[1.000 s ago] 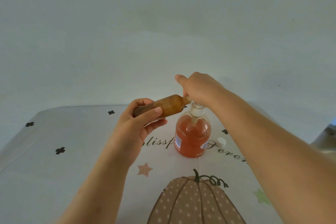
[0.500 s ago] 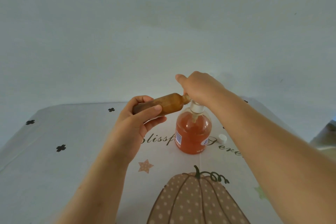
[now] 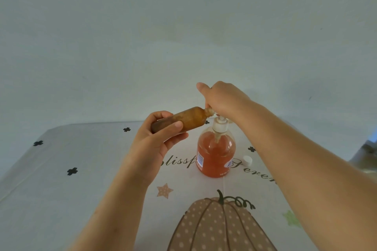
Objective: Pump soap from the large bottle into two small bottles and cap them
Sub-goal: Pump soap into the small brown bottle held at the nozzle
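Observation:
A large clear bottle (image 3: pixel 216 155) of orange soap stands upright mid-table, with a white pump collar (image 3: pixel 220 125) on top. My right hand (image 3: pixel 223 98) covers the pump head from above, fingers curled round it; the head itself is hidden. My left hand (image 3: pixel 157 140) grips a small amber bottle (image 3: pixel 187 119), tilted almost flat. Its open neck points right and meets the pump spout under my right hand. A small white cap (image 3: pixel 247 160) lies on the table right of the large bottle. Only one small bottle is in view.
The table (image 3: pixel 61 199) wears a pale cloth printed with black clovers, a star, script lettering and a dotted pumpkin (image 3: pixel 220 228) near the front edge. A plain wall rises right behind the table. Something grey shows past the table's right edge (image 3: pixel 367 149).
The pump has risen: more of the white collar shows under my right hand than half a second ago. The small bottle stays at the spout. The view shifted slightly.

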`<state>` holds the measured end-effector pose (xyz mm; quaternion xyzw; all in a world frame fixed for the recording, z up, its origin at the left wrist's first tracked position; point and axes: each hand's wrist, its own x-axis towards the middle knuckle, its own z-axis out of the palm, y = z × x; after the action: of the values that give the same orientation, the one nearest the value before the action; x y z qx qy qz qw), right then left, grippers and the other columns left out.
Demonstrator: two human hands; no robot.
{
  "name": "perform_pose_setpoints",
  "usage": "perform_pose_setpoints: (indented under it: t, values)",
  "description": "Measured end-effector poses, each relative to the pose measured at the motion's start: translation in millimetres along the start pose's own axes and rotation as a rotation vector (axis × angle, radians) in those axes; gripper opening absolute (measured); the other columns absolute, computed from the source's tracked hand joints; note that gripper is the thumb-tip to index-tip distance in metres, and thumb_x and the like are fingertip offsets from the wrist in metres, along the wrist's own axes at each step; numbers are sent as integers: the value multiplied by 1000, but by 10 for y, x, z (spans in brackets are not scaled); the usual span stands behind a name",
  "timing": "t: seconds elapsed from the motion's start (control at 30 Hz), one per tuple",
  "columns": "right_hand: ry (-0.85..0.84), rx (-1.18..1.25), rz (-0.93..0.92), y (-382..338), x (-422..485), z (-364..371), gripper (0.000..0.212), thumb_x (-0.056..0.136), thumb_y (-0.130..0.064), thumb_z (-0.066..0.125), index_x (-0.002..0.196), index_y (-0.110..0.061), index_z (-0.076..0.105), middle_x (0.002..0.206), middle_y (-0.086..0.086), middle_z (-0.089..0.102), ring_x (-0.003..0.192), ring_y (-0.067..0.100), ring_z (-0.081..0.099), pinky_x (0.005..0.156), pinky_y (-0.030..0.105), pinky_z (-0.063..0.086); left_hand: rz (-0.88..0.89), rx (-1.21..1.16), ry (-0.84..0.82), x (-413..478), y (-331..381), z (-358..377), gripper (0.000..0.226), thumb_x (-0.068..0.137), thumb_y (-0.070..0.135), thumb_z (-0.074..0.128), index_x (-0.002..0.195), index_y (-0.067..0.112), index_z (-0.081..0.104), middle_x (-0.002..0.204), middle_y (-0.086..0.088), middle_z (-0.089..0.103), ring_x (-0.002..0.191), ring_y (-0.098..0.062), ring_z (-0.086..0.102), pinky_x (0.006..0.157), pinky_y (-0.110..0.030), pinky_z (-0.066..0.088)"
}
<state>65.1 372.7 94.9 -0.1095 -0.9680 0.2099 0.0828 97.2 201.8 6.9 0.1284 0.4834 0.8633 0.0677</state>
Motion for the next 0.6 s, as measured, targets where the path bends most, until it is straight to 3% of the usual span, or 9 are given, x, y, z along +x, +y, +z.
perform_pose_setpoints:
  t: [0.27,0.4,0.6]
  values:
    - [-35,-12,-2,13,24,27,65,99,-55,25,89,-9,69,65,3,60,60,19,57,59,28,41,-10,-7,2,2,-13,-1,32,71,7,73,99,7,58,90,-7,71,88,-27,72,82,-35,59]
    - [-20,-18,-10,50,30,88,65,98,-57,25,84,-10,68,64,2,62,59,17,57,57,28,39,-40,0,21,21,-17,-25,32,70,7,73,99,6,59,96,-13,69,89,-29,72,81,-36,59]
    - [-52,-24,-26,102,17,138,57,100,-51,23,93,-12,65,80,5,67,71,18,60,59,29,39,-53,33,27,43,-38,-57,30,69,6,74,96,7,61,93,-10,70,88,-28,72,80,-35,59]
